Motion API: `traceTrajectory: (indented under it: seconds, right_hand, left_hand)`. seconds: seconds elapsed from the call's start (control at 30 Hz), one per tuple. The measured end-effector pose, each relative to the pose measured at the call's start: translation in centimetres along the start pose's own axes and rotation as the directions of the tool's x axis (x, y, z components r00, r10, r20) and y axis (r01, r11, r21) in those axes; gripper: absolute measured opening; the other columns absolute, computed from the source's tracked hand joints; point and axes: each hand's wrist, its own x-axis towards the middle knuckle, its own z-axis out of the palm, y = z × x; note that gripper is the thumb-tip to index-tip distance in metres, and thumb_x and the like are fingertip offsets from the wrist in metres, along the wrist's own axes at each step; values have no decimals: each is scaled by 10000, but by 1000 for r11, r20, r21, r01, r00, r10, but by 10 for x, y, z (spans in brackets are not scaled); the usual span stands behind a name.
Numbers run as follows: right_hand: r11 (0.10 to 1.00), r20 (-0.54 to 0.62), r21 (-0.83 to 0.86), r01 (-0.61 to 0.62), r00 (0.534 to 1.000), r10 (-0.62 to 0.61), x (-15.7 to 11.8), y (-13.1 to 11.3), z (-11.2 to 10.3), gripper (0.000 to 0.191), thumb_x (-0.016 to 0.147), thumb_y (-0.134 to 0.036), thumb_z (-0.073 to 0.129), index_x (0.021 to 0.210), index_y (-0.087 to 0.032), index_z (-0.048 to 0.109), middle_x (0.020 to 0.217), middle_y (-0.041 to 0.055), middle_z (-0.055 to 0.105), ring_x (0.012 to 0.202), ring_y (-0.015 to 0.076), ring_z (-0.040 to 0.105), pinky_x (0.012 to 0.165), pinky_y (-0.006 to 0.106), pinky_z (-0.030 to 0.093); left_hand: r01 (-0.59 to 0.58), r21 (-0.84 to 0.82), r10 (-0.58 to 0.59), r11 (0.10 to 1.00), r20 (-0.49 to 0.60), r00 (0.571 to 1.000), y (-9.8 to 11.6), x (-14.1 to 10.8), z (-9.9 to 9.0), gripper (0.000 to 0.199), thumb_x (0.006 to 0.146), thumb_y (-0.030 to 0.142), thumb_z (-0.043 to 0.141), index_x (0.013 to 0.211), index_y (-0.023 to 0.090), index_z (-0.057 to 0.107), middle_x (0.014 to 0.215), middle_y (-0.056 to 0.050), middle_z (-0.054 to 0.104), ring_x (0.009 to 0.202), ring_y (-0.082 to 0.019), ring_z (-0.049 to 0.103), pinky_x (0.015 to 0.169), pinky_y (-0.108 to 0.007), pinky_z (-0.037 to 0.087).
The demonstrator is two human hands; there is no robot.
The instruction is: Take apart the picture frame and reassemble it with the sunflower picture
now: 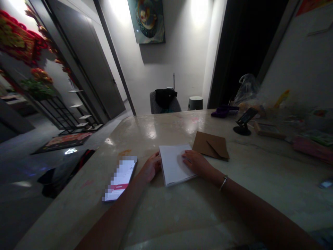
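A stack of white paper [173, 165], perhaps a pad, lies on the pale stone-look table [166, 211] in front of me. My left hand [151, 167] rests at the paper's left edge, its fingers loosely bent against that side. Across the paper's right part lies my right hand [198, 163], palm down with fingers stretched over the top sheet; a bracelet [224, 181] circles that wrist. Just beyond it is a brown kraft-coloured card or envelope [208, 144], crossed by a thin dark diagonal edge or stick. Left of my left forearm lies a phone [122, 177] with its screen lit and partly pixelated.
A phone stand [244, 121] holds a dark device at the back right. Near it are a purple item [224, 110], a small wooden frame [269, 130] and a clear plastic bag [247, 88]. Beyond the table's far edge stands a grey chair [153, 103] with black cloth over it.
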Motion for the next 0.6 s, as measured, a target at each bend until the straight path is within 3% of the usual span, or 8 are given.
traceTrajectory:
  seconds: [0.4, 0.6]
  right_hand:
    - [1000, 23, -13, -8, 1000, 8, -3, -10, -5, 320, 847, -293, 474, 1094, -123, 588, 1194, 153, 555, 1142, 226, 488, 975, 355, 359]
    - [994, -9, 108, 4, 1000, -3, -4, -26, -5, 332, 845, -340, 471, 1081, -141, 595, 1162, 125, 585, 1110, 220, 515, 971, 365, 369]
  left_hand:
    - [31, -47, -32, 998, -19, 999, -4, -1, 1, 238, 735, 153, 555, 972, 160, 581, 798, -36, 681, 717, -158, 647, 633, -247, 512]
    - [-51, 12, 52, 999, -39, 998, -10, -3, 11, 372, 632, 238, 701, 968, 158, 563, 855, -54, 676, 769, -192, 639, 696, -292, 505]
